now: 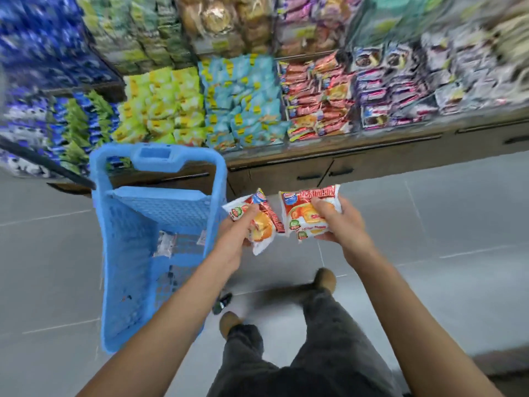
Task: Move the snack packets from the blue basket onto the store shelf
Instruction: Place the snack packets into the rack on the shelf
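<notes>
A tall blue basket stands on the floor at my left, with its handle raised toward the shelf. Only a small pale scrap shows at its bottom. My left hand grips a red-and-white snack packet just right of the basket's rim. My right hand holds a second red-and-white snack packet beside the first. Both packets are over the floor, in front of the store shelf. On that shelf, straight ahead, lies a stack of matching red packets.
The shelf holds yellow-green packets, light blue packets and purple-white packets. Cabinet doors with black handles run below its edge. My legs and brown shoes stand on grey floor tiles. A small dark object lies near my left foot.
</notes>
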